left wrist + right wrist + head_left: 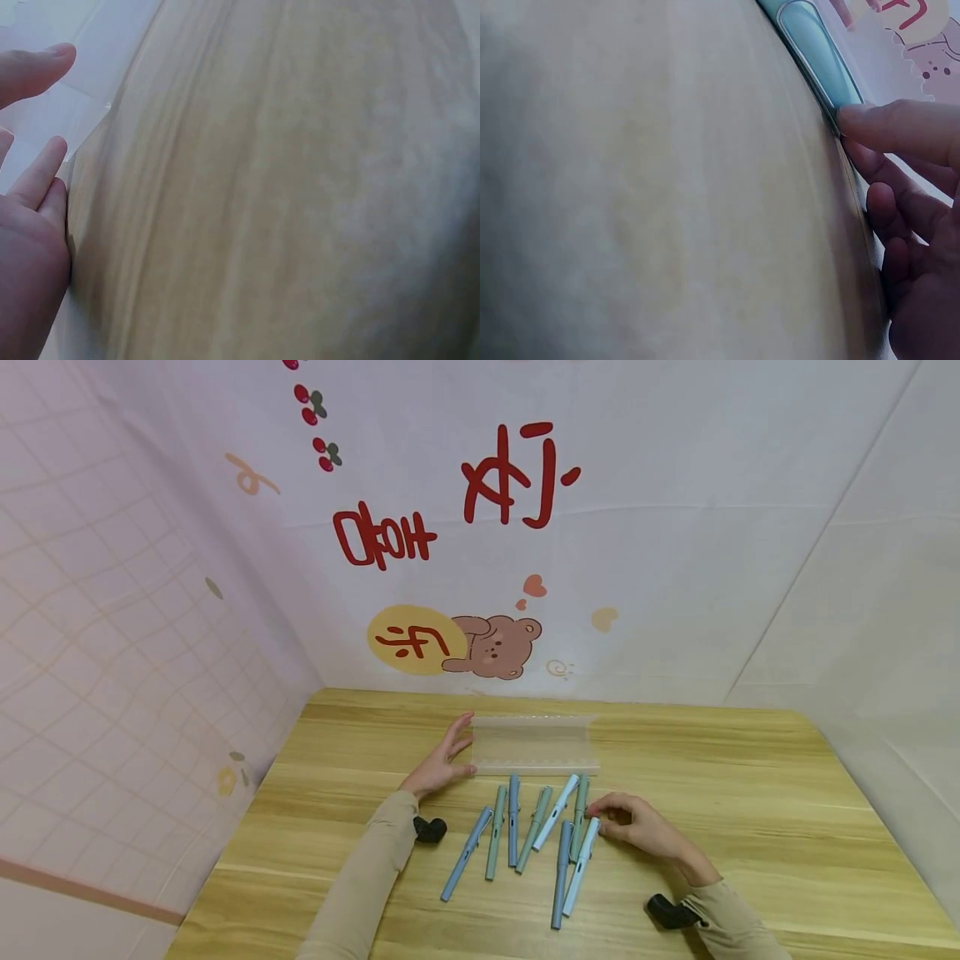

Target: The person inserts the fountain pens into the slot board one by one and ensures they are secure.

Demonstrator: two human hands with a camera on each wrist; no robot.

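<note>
A clear plastic tray (pixel 536 768) with notched edges lies toward the back of the table. My left hand (pixel 442 764) is at its left end, thumb by the front edge and fingers by the back corner. In the left wrist view the tray (pixel 90 82) shows behind the thumb. Right of the pens, my right hand (pixel 645 827) has curled fingers, and its thumb and forefinger pinch the clip end of a light blue pen (pixel 577 881). That pen's cap (pixel 817 45) appears close in the right wrist view. A green pen (pixel 581 806) lies beside the fingertips.
Several other capped pens lie loosely side by side before the tray, among them a blue pen (pixel 467 853), a green pen (pixel 496 832) and a light blue pen (pixel 557 812). A printed cloth wall (pixel 660 568) stands behind the wooden table (pixel 787 827).
</note>
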